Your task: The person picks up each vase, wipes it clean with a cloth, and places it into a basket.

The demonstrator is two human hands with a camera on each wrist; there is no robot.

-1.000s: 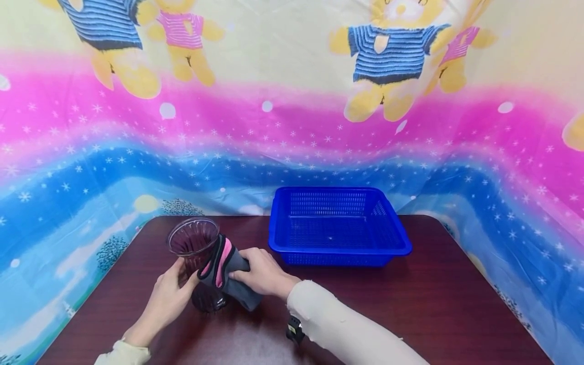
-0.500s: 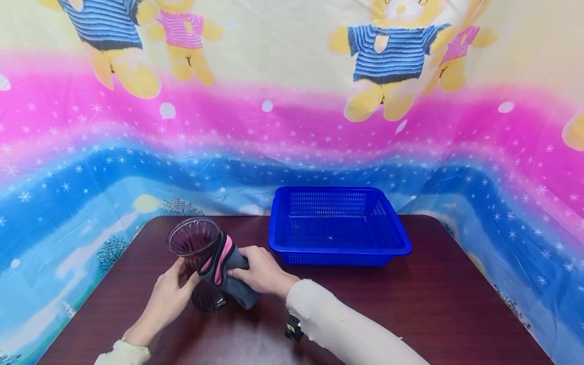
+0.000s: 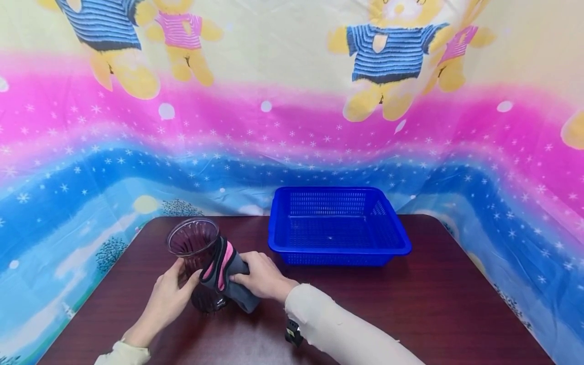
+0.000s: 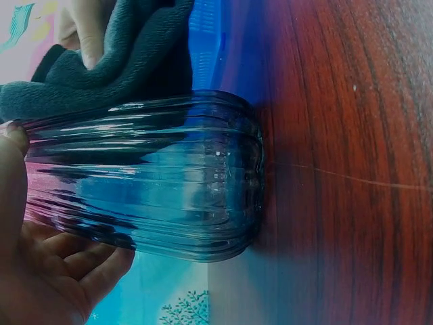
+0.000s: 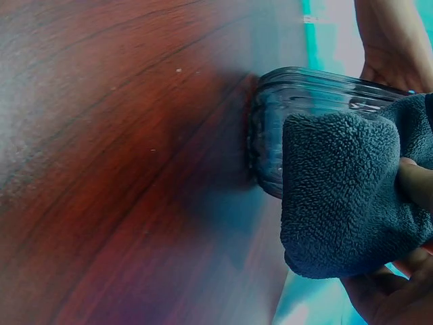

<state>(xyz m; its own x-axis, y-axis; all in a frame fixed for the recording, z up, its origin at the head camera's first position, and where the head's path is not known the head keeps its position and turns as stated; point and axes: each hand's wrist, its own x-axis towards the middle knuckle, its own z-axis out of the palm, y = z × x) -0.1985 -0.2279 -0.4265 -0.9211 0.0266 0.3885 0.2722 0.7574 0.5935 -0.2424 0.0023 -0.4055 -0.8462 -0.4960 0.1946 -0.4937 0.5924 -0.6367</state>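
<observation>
A purple-tinted, ribbed glass vase [image 3: 192,242] with a flared rim stands upright on the table's left side. My left hand [image 3: 168,293] holds it round the narrow middle, thumb on the near side and fingers behind. In my right hand [image 3: 264,274] is a folded grey cleaning cloth [image 3: 242,295] with a pink patch and black edging, pinched between thumb and fingers. The cloth lies against the vase's right side. From the left wrist, the vase's clear lower part [image 4: 176,176] shows below the cloth. The right wrist view shows the fluffy grey cloth [image 5: 338,196] partly covering the vase.
A blue plastic basket [image 3: 339,251] with perforated walls sits at the back of the dark red-brown wooden table [image 3: 438,304], right of the vase. Behind the table hangs a printed bear curtain [image 3: 292,126]. A black device [image 3: 293,332] is strapped at the right wrist.
The cloth in my right hand rises slightly along the vase's side, then comes back down a little. My left hand and the vase keep their place.
</observation>
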